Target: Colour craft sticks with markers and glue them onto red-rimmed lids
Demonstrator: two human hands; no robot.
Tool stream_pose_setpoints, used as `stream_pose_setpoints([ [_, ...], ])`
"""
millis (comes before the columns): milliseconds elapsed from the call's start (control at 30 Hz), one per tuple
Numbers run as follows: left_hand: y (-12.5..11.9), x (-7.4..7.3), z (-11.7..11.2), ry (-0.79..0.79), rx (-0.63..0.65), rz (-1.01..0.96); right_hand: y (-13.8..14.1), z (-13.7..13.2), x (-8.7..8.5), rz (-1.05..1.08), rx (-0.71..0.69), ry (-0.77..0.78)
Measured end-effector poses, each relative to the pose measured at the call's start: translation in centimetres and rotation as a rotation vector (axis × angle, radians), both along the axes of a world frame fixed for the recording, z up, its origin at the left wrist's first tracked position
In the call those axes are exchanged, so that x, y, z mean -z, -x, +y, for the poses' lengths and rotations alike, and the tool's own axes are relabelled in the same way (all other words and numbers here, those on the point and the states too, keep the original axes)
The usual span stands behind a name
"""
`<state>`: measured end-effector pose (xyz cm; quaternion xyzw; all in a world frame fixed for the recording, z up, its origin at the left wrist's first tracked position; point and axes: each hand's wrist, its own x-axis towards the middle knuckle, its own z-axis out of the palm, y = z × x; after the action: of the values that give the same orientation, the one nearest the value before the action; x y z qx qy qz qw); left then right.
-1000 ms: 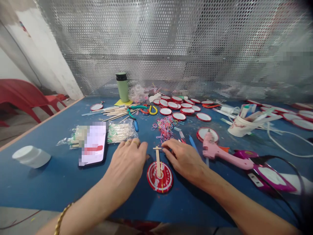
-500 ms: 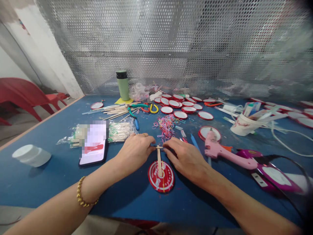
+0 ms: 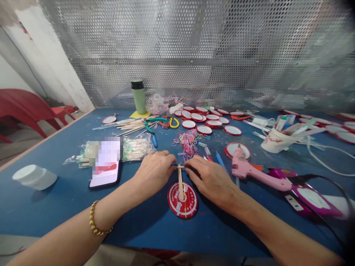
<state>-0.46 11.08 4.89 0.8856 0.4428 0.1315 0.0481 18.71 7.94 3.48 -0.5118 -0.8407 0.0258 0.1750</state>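
A red round lid [image 3: 183, 201] lies on the blue table [image 3: 69, 207] near the front edge, with a wooden stick [image 3: 181, 183] standing up from its middle. A short crosspiece sits at the stick's top. My left hand [image 3: 155, 170] pinches the left end of that crosspiece with closed fingers. My right hand [image 3: 209, 177] pinches its right end the same way. Both wrists rest low over the table on either side of the lid.
A pink glue gun [image 3: 249, 170] and magenta device lie to the right. A phone [image 3: 107, 166], bagged sticks [image 3: 137, 147] and a white jar [image 3: 34, 177] are left. Coloured rubber bands [image 3: 188, 142], several red-rimmed lids [image 3: 205, 120], pliers, a green bottle [image 3: 138, 96] and a paper cup [image 3: 274, 142] sit behind.
My left hand moved from lying flat beside the lid up to the stick's top and closed on the crosspiece. My right hand stayed at the other end.
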Motion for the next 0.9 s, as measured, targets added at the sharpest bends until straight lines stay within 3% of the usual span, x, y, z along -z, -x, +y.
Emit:
stream_pose_setpoints([
  [167, 0.0, 0.0, 0.0, -0.003, 0.009, -0.016, -0.1, 0.3, 0.2, 0.008, -0.006, -0.003],
  [300, 0.6, 0.1, 0.2, -0.019, -0.002, -0.071, -0.6, 0.1, -0.1, 0.047, 0.021, -0.094],
  [533, 1.5, -0.4, -1.0, -0.126, -0.094, -0.306, 1.5, -5.2, -2.4, -0.117, 0.019, -0.219],
  [667, 1.4, -0.3, -1.8, -0.115, -0.049, -0.362, 3.4, -7.1, -1.3, -0.207, 0.064, -0.285],
  [800, 1.5, -0.1, -1.9, -0.117, -0.031, -0.342, 4.1, -6.9, 0.2, -0.222, 0.114, -0.380],
  [900, 1.7, 0.1, -1.7, -0.099, -0.016, -0.354, 3.8, -6.4, 0.9, -0.180, 0.107, -0.353],
])
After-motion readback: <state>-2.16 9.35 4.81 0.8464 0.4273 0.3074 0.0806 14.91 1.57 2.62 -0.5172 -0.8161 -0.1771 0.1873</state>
